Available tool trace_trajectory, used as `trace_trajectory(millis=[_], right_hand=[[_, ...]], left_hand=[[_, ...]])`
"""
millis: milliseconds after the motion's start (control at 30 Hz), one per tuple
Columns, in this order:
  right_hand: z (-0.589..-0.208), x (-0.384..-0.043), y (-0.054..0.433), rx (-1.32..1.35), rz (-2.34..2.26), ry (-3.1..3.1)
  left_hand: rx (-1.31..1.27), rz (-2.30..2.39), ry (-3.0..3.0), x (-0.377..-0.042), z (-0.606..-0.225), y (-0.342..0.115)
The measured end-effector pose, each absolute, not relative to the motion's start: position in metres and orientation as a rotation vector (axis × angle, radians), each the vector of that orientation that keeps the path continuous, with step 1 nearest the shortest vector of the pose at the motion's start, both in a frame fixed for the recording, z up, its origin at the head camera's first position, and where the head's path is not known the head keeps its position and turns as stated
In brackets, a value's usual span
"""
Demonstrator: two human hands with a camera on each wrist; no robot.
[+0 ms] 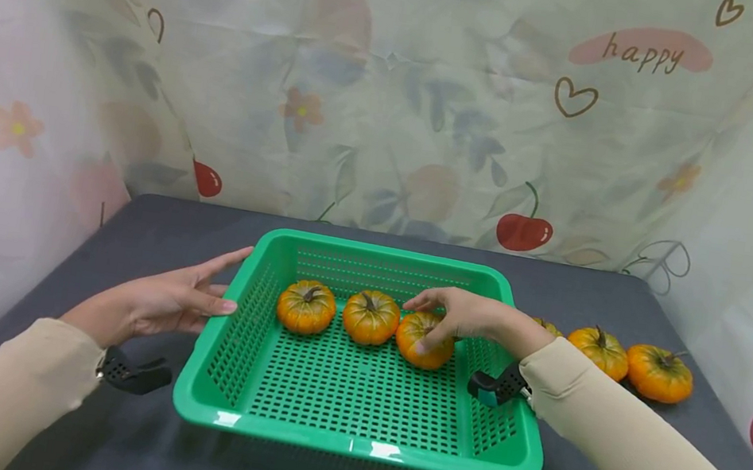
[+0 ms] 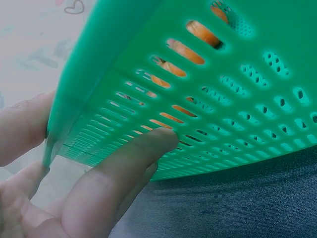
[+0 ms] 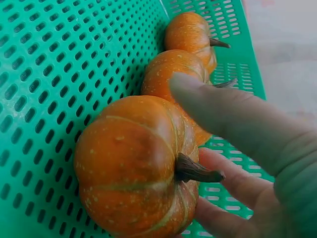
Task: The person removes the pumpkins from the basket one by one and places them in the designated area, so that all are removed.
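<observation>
A green plastic basket point(image 1: 354, 446) with slotted walls stands on the dark table. Three small orange pumpkins sit in a row inside: a left one point(image 1: 306, 307), a middle one point(image 1: 370, 318) and a right one point(image 1: 419, 353). My right hand point(image 1: 473, 317) reaches in over the right wall, its thumb and fingers spread about the right pumpkin. From the right wrist, the thumb point(image 3: 223, 109) looks lifted off this pumpkin point(image 3: 133, 168), with fingers behind its stem side. At the basket's left side, my left hand point(image 1: 168, 298) touches rim and outer wall with extended fingers point(image 2: 124, 168).
Right of the basket, on the table, lie a pumpkin point(image 1: 597, 350), another pumpkin point(image 1: 659, 373) at the far right, and a third point(image 1: 547, 326) mostly hidden behind my right arm. A printed curtain point(image 1: 387, 108) hangs behind the table point(image 1: 205, 219) and along both sides.
</observation>
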State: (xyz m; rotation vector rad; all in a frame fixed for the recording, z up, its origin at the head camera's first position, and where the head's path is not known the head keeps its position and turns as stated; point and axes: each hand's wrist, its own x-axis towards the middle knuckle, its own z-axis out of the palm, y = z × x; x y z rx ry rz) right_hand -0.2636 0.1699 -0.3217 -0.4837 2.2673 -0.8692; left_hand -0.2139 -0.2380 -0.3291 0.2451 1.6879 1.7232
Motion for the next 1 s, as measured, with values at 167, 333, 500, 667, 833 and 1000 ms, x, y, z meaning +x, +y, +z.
trace_trajectory(millis=[167, 333, 500, 667, 833, 1000], right_hand=[[-0.324, -0.2642, 0.1695, -0.445, -0.858, 2.237], [-0.3263, -0.2646, 0.1692, -0.41, -0.87, 2.223], [-0.3274, -0.2642, 0.1682, -0.395, -0.863, 2.217], [-0.3275, -0.2639, 0.1687, -0.372, -0.869, 2.221], [-0.3268, -0.2635, 0.169, -0.368, -0.876, 2.222], [-0.3258, -0.2633, 0.1685, -0.361, -0.878, 2.221]], left_hand=[[0.246, 1.726, 1.685, -0.2138, -0.3291, -0.2379], [0.242, 1.728, 1.683, -0.2138, -0.3292, -0.2377], [0.241, 1.723, 1.688, -0.2142, -0.3294, -0.2378], [0.245, 1.72, 1.689, -0.2145, -0.3293, -0.2382], [0.249, 1.719, 1.695, -0.214, -0.3292, -0.2381], [0.253, 1.723, 1.694, -0.214, -0.3293, -0.238]])
